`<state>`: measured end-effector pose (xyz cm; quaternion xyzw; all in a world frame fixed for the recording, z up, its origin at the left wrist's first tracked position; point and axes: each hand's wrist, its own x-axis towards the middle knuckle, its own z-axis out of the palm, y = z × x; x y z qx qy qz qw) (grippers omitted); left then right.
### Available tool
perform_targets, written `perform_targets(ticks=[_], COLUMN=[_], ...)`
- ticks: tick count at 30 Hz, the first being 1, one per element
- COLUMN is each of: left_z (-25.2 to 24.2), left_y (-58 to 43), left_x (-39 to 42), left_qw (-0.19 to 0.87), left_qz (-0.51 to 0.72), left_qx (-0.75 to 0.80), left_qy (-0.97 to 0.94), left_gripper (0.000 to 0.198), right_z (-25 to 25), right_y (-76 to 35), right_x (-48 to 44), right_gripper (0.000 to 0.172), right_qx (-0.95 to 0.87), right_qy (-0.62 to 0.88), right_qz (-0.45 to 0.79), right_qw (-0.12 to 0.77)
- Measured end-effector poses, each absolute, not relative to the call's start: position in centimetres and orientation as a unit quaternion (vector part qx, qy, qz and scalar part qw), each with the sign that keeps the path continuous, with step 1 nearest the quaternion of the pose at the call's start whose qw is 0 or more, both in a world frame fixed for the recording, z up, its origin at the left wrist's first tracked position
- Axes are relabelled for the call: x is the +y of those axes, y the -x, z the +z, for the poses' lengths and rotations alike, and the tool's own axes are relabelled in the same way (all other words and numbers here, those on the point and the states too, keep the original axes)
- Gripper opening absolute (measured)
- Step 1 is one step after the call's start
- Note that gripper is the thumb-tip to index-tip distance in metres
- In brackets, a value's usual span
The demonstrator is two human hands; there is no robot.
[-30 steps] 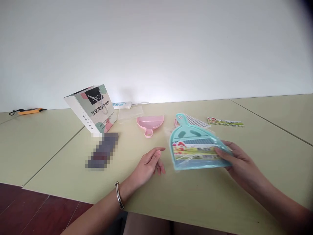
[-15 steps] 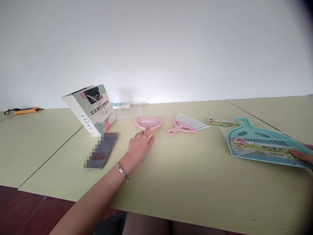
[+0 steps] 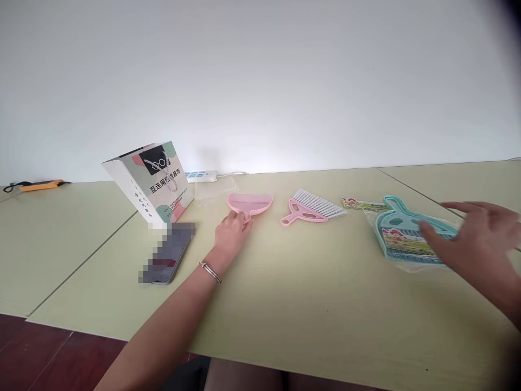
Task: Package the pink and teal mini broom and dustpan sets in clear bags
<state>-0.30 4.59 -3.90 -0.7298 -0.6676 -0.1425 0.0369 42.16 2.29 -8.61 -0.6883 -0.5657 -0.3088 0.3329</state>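
A small pink dustpan lies on the table, and my left hand is closed around its handle. To its right rests a pink hand brush with pale bristles, touched by neither hand. Farther right is a teal dustpan and brush set in clear wrapping with a printed label. My right hand hovers over the right part of this set, thumb and fingers spread, holding nothing. It hides part of the set and is slightly blurred.
A paper gift bag with a rope handle leans at the left, with a phone in front of it. Behind lie a clear plastic sleeve and a white packet. An orange object with a black cord sits far left.
My right hand has let go of the teal set, which now lies on the table, and has opened. My left fingers have gone from resting on the pink dustpan to gripping its handle.
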Motion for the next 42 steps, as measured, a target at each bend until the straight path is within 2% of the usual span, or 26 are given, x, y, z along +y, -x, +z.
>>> perform_targets(ticks=[3,5,9,13,20,25,29,33,37,39,42], left_z=[-3.2,-2.5,-0.9,-0.5,-1.2,-1.0,-1.1,-2.4,-3.5,-3.7,-3.8], left_y=[1.7,2.5,3.3,3.3,2.8,1.7,0.8,0.2,-0.2,-0.4,-0.6], left_x=[4.4,3.8,2.7,2.6,3.5,2.7,2.2,2.9,3.5,3.5,3.3], left_qw=[0.024,-0.005,-0.08,-0.159,-0.39,-0.542,-0.577,-0.584,-0.604,-0.624,-0.662], left_qz=[-0.273,-0.363,-0.496,-0.55,-0.604,-0.585,-0.562,-0.547,-0.514,-0.497,-0.478], left_qx=[-0.621,-0.562,-0.474,-0.434,-0.393,-0.379,-0.394,-0.399,-0.43,-0.433,-0.415], left_qy=[0.734,0.743,0.723,0.696,0.573,0.469,0.442,0.447,0.431,0.42,0.402], left_gripper=[0.021,0.018,0.016,0.019,0.048,0.059,0.059,0.039,0.037,0.041,0.05], right_z=[-6.2,-5.9,-7.4,-8.5,-7.8,-6.6,-4.5,-2.0,-0.4,-0.5,-1.3], right_y=[-36.1,-33.0,-29.3,-28.0,-27.9,-28.7,-29.8,-30.3,-29.6,-28.5,-25.7], right_x=[3.3,4.3,6.6,8.0,8.1,7.8,6.0,3.7,2.9,2.7,1.6], right_gripper=[0.038,0.032,0.039,0.038,0.031,0.033,0.033,0.03,0.02,0.021,0.03], right_qx=[-0.632,-0.733,-0.812,-0.836,-0.822,-0.783,-0.716,-0.602,-0.519,-0.506,-0.563], right_qy=[0.635,0.586,0.544,0.519,0.543,0.56,0.613,0.641,0.548,0.523,0.555], right_qz=[-0.265,-0.179,-0.122,-0.118,-0.127,-0.168,-0.144,-0.04,0.138,0.234,0.294], right_qw=[0.357,0.296,0.172,0.133,0.114,0.21,0.302,0.473,0.641,0.645,0.538])
